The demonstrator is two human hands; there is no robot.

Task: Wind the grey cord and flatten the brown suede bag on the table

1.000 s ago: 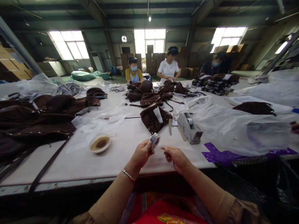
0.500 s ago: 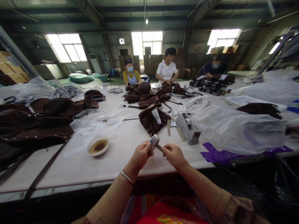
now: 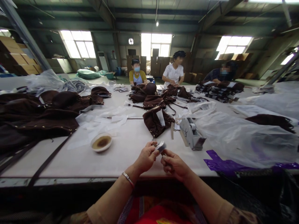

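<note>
Over the near edge of the table, my left hand [image 3: 147,157] is closed on a small pale grey roll [image 3: 161,146] that looks like tape. My right hand [image 3: 176,165] is close beside it, its fingers pinching a narrow grey-brown strip [image 3: 170,167], mostly covered by the fingers. The roll is slightly blurred. Just beyond the hands lies a dark brown bag [image 3: 153,124] with a white paper on it. A grey tape dispenser [image 3: 195,138] stands to the right, beside flat grey-beige strips [image 3: 172,130].
A white bowl [image 3: 110,146] of brownish liquid stands at left. Dark brown bags [image 3: 60,119] cover the left side, others [image 3: 153,101] the middle. Clear plastic sheeting [image 3: 233,133] and purple tape [image 3: 217,161] lie at right. Three people [image 3: 174,73] are across the table.
The view has shifted so the scene sits further right. My left hand has tilted the roll, and my right hand has turned and dropped lower, fingers curled more around the strip.
</note>
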